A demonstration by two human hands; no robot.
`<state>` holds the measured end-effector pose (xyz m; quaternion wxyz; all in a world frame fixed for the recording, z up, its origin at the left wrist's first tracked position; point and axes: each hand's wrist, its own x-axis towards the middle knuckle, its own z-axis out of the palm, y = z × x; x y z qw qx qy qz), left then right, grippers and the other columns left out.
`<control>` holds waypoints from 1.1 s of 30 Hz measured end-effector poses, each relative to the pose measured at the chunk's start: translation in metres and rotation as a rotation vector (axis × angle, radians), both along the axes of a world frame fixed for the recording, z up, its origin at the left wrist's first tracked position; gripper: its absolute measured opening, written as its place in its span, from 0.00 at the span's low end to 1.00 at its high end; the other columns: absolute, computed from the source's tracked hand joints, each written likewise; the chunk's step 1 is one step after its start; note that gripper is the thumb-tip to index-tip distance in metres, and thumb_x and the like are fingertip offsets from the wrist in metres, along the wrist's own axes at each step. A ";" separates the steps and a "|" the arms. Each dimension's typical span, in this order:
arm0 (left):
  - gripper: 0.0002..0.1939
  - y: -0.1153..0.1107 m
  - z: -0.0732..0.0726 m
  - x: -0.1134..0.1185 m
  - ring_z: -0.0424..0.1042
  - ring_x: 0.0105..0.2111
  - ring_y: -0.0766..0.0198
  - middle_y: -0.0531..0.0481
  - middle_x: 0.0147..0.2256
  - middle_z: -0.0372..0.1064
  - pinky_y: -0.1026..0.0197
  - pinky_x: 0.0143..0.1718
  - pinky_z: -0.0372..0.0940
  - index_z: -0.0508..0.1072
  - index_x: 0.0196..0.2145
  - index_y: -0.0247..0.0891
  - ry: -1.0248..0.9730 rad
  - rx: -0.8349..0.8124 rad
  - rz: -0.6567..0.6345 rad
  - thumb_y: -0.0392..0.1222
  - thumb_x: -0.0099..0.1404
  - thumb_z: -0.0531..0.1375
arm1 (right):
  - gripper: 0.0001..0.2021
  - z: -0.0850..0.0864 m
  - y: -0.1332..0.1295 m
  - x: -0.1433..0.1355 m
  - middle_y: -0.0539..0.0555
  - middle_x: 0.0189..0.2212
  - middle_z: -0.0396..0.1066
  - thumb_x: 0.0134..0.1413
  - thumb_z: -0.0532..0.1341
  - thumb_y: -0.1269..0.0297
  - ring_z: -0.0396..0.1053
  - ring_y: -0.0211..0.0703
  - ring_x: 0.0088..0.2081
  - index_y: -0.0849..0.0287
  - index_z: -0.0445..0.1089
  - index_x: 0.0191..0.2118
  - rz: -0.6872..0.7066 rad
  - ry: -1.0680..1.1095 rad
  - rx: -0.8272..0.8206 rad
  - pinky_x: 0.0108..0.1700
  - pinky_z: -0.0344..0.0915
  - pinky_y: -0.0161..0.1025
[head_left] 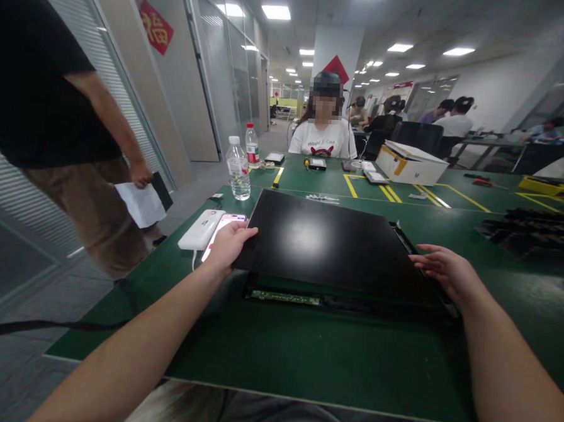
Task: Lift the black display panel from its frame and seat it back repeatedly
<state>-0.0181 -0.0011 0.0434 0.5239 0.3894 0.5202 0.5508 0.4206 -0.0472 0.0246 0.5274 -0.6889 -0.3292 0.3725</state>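
A thin, glossy black screen panel [323, 238] lies tilted over a black frame [376, 307], its left side raised. Below the panel's near edge, a strip of green circuit board [285, 297] shows in the frame. My left hand [228, 243] pinches the panel's left edge, thumb on top and the other fingers hidden underneath. At the right side of the frame, my right hand [449, 273] has its fingers stretched out toward the panel's edge. Whether those fingertips touch the panel or only the frame is hard to tell.
Left of the panel are a white power bank [200, 229], a phone [217, 233] and a water bottle [238, 171]. Dark strips [536, 234] are piled at right. A white box [410, 163] stands farther back. One person sits opposite; another stands at left.
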 end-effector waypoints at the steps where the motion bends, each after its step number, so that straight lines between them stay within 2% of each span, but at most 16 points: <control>1: 0.10 0.000 0.000 0.000 0.74 0.23 0.62 0.51 0.23 0.76 0.63 0.25 0.68 0.74 0.30 0.37 0.005 0.006 0.002 0.36 0.48 0.67 | 0.13 0.000 0.000 0.000 0.56 0.30 0.78 0.44 0.59 0.74 0.72 0.39 0.27 0.57 0.72 0.38 -0.003 -0.007 0.003 0.23 0.62 0.32; 6: 0.11 0.002 -0.003 -0.002 0.74 0.23 0.61 0.52 0.23 0.75 0.63 0.26 0.68 0.74 0.30 0.37 0.033 0.023 0.003 0.39 0.46 0.68 | 0.12 -0.001 0.002 0.000 0.57 0.27 0.77 0.43 0.59 0.75 0.67 0.37 0.21 0.58 0.71 0.37 -0.022 0.002 0.022 0.19 0.57 0.30; 12: 0.16 0.004 -0.008 -0.004 0.73 0.23 0.62 0.52 0.24 0.75 0.63 0.25 0.66 0.74 0.32 0.36 0.060 0.048 -0.019 0.42 0.44 0.70 | 0.09 0.003 0.001 -0.007 0.57 0.25 0.76 0.45 0.59 0.74 0.64 0.35 0.20 0.59 0.71 0.35 -0.038 -0.024 -0.012 0.18 0.56 0.29; 20: 0.14 0.000 -0.011 0.000 0.73 0.23 0.62 0.53 0.23 0.75 0.63 0.26 0.66 0.73 0.32 0.37 0.109 0.037 -0.002 0.38 0.45 0.66 | 0.06 0.007 0.000 -0.011 0.57 0.24 0.76 0.47 0.59 0.75 0.63 0.34 0.20 0.60 0.71 0.33 -0.065 -0.036 -0.044 0.18 0.54 0.28; 27: 0.11 0.003 -0.023 0.005 0.74 0.25 0.61 0.54 0.22 0.74 0.63 0.27 0.66 0.73 0.31 0.38 0.127 0.054 -0.035 0.37 0.47 0.66 | 0.06 -0.004 0.002 0.003 0.58 0.24 0.75 0.46 0.60 0.72 0.63 0.35 0.20 0.60 0.71 0.33 -0.075 -0.092 -0.007 0.18 0.52 0.29; 33: 0.14 0.003 -0.033 0.006 0.77 0.28 0.59 0.50 0.27 0.77 0.61 0.30 0.69 0.72 0.35 0.36 0.102 0.052 -0.114 0.38 0.50 0.68 | 0.06 -0.015 0.006 0.016 0.59 0.24 0.75 0.46 0.61 0.71 0.63 0.36 0.21 0.60 0.72 0.33 -0.084 -0.114 0.008 0.18 0.51 0.30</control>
